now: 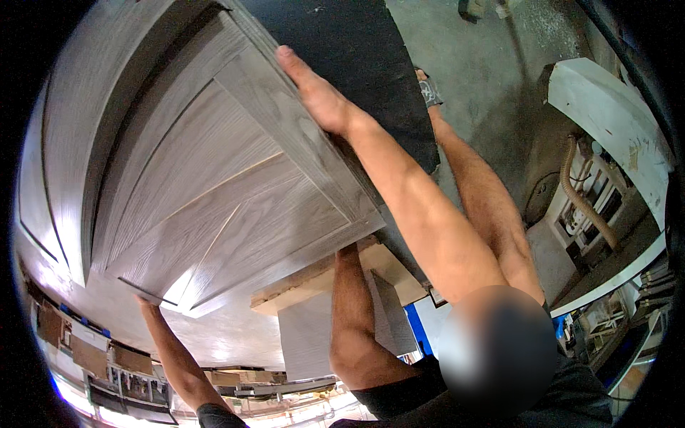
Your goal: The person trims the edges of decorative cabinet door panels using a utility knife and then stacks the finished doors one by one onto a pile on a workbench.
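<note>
A large grey wood-grain panel with raised frame strips and slanting grooves lies tilted across the left and middle. My right hand grips its right-hand edge: the thumb rests along the edge, while the fingers are hidden behind it. My left hand reaches up beneath the corner nearest me, its fingers out of sight under the panel. Another person's hand touches the lower left edge from a bare arm with a dark sleeve. A blurred patch covers part of the lower right.
Light wooden pieces sit below the panel's near corner, above a grey board. A black sheet lies beyond the panel. White-cased equipment with a ribbed hose stands at right. Shelving lines the lower left.
</note>
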`<state>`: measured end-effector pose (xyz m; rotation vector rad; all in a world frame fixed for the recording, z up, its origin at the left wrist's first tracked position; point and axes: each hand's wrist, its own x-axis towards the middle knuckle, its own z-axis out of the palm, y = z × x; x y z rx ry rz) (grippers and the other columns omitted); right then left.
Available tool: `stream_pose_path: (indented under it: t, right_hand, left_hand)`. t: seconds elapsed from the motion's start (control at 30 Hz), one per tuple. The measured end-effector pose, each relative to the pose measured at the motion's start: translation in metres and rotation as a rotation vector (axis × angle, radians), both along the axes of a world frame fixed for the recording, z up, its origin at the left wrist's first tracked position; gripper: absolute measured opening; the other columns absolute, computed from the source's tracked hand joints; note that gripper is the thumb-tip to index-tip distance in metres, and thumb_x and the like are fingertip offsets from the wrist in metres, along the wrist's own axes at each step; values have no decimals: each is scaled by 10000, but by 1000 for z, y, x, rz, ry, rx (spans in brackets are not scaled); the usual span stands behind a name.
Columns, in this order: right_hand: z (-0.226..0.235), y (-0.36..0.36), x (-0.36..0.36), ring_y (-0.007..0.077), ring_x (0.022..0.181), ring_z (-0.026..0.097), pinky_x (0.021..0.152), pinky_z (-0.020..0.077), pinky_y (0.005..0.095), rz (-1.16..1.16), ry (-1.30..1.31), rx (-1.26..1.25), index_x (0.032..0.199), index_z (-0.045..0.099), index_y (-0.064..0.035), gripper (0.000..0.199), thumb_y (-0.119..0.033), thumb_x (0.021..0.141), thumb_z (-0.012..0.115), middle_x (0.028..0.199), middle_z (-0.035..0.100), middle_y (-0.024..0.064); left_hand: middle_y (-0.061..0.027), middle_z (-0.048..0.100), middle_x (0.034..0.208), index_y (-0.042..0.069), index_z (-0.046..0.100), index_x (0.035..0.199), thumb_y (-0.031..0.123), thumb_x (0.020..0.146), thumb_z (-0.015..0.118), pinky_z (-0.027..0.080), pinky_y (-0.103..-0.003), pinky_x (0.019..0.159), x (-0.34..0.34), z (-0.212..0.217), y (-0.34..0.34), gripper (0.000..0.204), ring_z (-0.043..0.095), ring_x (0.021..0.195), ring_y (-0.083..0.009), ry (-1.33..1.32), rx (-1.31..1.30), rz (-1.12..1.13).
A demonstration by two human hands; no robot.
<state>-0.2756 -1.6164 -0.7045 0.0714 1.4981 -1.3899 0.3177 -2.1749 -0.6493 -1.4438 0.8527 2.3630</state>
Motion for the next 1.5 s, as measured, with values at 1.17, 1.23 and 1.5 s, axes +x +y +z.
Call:
stream_pose_path:
  t: [1.17,1.23,1.5]
  right_hand:
    - [109,-24,-10,290,1502,421,1249,306,411,134,374,134,1645,373,-44,850,-670,1076,459,1636,448,162]
    - [108,-25,-11,293,1518,395,1259,289,422,149,340,137,1654,357,-51,875,-688,1064,466,1658,416,155]
    - [121,87,73,331,1584,278,1300,211,494,-276,-513,337,1686,257,-38,1030,-782,1006,467,1739,286,151]
  left_hand:
    - [-180,430,1655,-25,330,1646,786,1039,364,323,-443,1257,-122,33,62,1013,421,1508,-336,-541,-868,-31]
    - [-200,464,1624,-42,355,1630,830,1001,398,355,-450,1234,-116,37,56,1076,462,1474,-346,-626,-814,31]
    - [-204,297,1729,-31,265,1662,768,1045,362,247,-528,1281,-50,65,218,1014,306,1577,-374,-694,-705,592]
